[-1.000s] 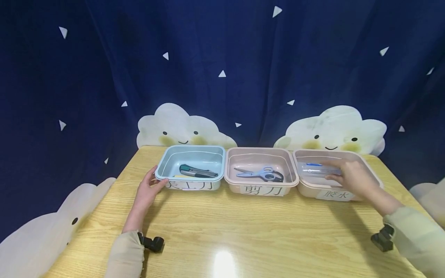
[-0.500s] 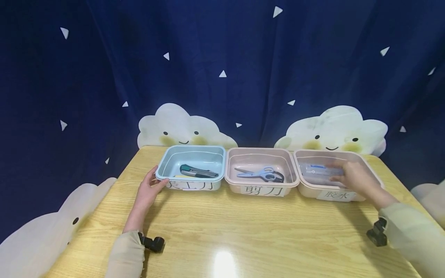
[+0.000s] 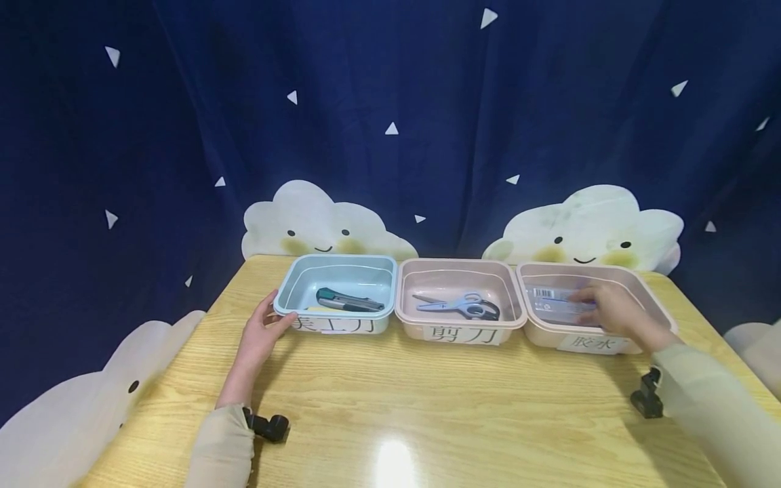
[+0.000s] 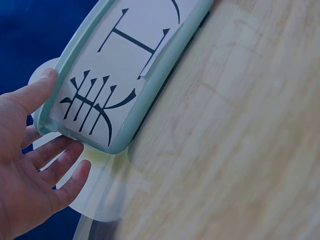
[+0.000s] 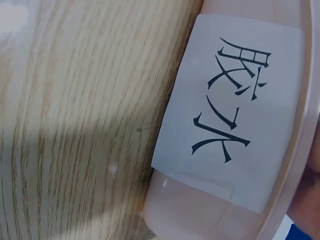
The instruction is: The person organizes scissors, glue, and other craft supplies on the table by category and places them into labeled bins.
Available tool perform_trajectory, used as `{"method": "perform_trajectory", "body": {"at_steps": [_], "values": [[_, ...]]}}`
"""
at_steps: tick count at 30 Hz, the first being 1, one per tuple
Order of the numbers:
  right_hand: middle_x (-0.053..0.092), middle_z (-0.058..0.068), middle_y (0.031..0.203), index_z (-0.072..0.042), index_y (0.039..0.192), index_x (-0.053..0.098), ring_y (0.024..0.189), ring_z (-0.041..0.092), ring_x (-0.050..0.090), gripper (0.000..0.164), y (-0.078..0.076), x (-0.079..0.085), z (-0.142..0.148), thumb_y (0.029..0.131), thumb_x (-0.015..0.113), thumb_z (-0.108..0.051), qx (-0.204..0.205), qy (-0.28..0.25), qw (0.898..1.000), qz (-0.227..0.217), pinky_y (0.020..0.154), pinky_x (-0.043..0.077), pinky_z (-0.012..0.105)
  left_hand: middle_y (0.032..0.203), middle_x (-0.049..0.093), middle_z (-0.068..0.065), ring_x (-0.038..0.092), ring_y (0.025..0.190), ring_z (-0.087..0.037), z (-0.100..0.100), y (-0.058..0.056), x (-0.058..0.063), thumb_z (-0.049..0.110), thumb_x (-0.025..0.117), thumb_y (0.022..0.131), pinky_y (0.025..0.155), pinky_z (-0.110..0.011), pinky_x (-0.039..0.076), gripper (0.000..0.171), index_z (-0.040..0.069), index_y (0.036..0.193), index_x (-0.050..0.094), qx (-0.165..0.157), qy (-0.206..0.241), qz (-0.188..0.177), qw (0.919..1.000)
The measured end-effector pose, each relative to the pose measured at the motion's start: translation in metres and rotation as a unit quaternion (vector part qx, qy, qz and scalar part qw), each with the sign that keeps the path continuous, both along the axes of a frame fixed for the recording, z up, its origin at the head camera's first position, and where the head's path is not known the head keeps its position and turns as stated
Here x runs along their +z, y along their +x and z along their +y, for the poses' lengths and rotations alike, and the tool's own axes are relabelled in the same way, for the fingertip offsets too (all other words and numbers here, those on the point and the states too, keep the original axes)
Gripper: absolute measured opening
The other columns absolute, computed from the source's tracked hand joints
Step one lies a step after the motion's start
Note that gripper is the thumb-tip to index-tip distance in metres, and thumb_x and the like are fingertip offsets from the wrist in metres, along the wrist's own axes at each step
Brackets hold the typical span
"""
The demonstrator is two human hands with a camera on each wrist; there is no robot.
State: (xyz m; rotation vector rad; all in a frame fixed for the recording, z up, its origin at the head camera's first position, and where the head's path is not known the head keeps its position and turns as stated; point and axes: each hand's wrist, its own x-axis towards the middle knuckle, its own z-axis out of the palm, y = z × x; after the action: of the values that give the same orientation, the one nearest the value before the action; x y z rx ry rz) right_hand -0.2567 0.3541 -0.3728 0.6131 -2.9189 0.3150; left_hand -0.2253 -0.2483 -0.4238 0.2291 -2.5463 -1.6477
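Observation:
The left hand point(image 3: 261, 333) holds the near left corner of a light blue bin point(image 3: 337, 260), thumb on its front rim. In the left wrist view, the other fingers point(image 4: 65, 160) lie around the corner's side. Inside that bin are a green-and-grey utility knife point(image 3: 350, 300) and something yellow, partly hidden. The right hand point(image 3: 616, 313), slightly blurred, reaches into the right pink bin point(image 3: 655, 305) and grips a clear glue bottle point(image 3: 545, 294) bearing a barcode; another clear bottle point(image 3: 552, 312) seems to lie beside it. The right wrist view mostly shows this bin's paper label point(image 5: 230, 110).
A middle pink bin point(image 3: 405, 271) holds light blue scissors point(image 3: 448, 305) and a dark-handled pair point(image 3: 486, 310). All the bins stand side by side along the far edge of a wooden table point(image 3: 427, 400). Behind hangs a dark blue curtain point(image 3: 342, 81) with cloud prints.
The right hand has lowered slightly and moved left in its bin; the bottle has turned from its blue marking to its barcode. The left hand has stayed on the blue bin.

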Motion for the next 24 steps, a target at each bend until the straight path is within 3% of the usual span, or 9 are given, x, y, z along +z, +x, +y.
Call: {"method": "perform_trajectory", "body": {"at_steps": [10,16,24], "values": [[0.068,0.018,0.094,0.0,0.096,0.07,0.089,0.034,0.06,0.038,-0.006,-0.003,0.0,0.062,0.08,-0.015,-0.002,-0.021,0.999,-0.034,0.079,0.044,0.049,0.139,0.039,-0.014,0.04,0.12,-0.03,-0.002,0.001,0.0,0.045,0.064,0.081,0.094,-0.042,0.037,0.082,0.023,0.146,0.019,-0.002,-0.005,-0.002,1.0],[0.067,0.019,0.096,0.0,0.096,0.07,0.093,0.039,0.059,0.037,-0.009,-0.005,-0.002,0.064,0.079,-0.014,-0.01,-0.027,0.998,-0.064,0.083,0.042,0.051,0.139,0.038,-0.015,0.039,0.121,-0.031,-0.004,0.002,0.002,0.046,0.063,0.082,0.095,-0.043,0.037,0.082,0.022,0.146,0.018,-0.01,-0.01,-0.007,0.9999],[0.068,0.017,0.094,0.001,0.096,0.07,0.091,0.035,0.061,0.024,-0.005,-0.001,-0.006,0.073,0.072,-0.007,-0.011,-0.056,0.997,-0.052,0.081,0.045,0.049,0.138,0.037,-0.02,0.04,0.12,-0.034,-0.01,0.005,0.011,0.041,0.061,0.085,0.094,-0.047,0.036,0.079,0.015,0.146,0.018,-0.034,-0.054,-0.009,0.9979]]}}
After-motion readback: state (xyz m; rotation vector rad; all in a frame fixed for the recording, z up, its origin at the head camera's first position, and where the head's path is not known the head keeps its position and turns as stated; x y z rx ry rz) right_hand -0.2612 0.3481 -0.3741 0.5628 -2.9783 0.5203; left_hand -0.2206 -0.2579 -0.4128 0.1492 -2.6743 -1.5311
